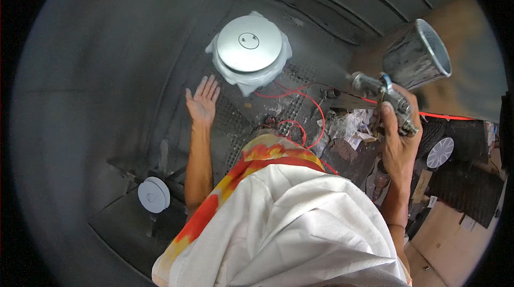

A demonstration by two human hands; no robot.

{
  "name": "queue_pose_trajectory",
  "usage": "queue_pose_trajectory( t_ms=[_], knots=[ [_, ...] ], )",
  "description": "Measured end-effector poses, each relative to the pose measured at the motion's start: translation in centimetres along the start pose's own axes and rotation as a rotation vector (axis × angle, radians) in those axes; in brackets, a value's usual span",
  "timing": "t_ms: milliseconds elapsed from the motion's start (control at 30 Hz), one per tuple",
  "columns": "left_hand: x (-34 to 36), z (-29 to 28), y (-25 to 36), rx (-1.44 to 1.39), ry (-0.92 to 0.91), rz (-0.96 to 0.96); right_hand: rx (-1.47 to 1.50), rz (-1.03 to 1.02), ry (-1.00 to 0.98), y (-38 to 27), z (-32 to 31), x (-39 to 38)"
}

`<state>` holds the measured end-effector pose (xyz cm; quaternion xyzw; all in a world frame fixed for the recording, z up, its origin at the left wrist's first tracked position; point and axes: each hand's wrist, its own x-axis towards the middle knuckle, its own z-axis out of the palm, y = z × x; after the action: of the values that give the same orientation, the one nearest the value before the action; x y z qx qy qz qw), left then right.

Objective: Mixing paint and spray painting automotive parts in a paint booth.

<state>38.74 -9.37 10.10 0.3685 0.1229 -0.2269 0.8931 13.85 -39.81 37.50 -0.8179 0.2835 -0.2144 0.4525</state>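
The spray gun, with its metal cup, is at the right of the view in the grip of the right hand, its nozzle facing the round white disc set over a white, lumpy-edged base. The left hand is empty, palm up with fingers extended, just beside that base; whether they touch cannot be told. Beyond, a red hose crosses the littered dark floor, a smaller white disc sits lower left, and grey walls enclose the space.
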Motion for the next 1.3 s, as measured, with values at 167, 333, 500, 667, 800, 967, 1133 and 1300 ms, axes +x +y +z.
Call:
queue_pose_trajectory(
  t_ms=[167, 333, 500, 667, 800, 967, 1133, 1300],
  knots=[
    [-2.0, -3.8, -3.2, 0.007, 0.142, -0.075, 0.073, -0.055, 0.043, -1.3, 1.1, 0.3],
    [-3.1, -4.8, -5.5, 0.013, 0.217, -0.174, 0.159, -0.01, -0.184, -2.1, 1.6, -0.8],
    [-3.5, -4.1, -6.0, 0.021, 0.167, -0.2, 0.059, 0.021, -0.208, -1.1, 1.1, -1.8],
    [-3.9, -1.0, -6.9, -0.002, 0.122, -0.276, -0.034, -0.067, 0.05, -0.4, 0.1, -1.3],
    [-4.9, 3.0, -7.9, -0.106, 0.004, -0.344, -0.048, -0.02, 0.077, -0.2, -0.3, -1.3],
    [-5.8, 6.2, -8.4, -0.225, -0.046, -0.333, 0.023, -0.03, -0.052, -0.2, 1.2, -2.0],
    [-5.5, 6.9, -8.7, -0.32, 0.031, -0.329, 0.192, 0.127, -0.197, -1.8, 1.5, -3.2],
    [-5.5, 6.2, -8.9, -0.338, 0.015, -0.302, 0.107, 0.126, -0.21, -1.9, 1.6, -1.6]
  ],
)
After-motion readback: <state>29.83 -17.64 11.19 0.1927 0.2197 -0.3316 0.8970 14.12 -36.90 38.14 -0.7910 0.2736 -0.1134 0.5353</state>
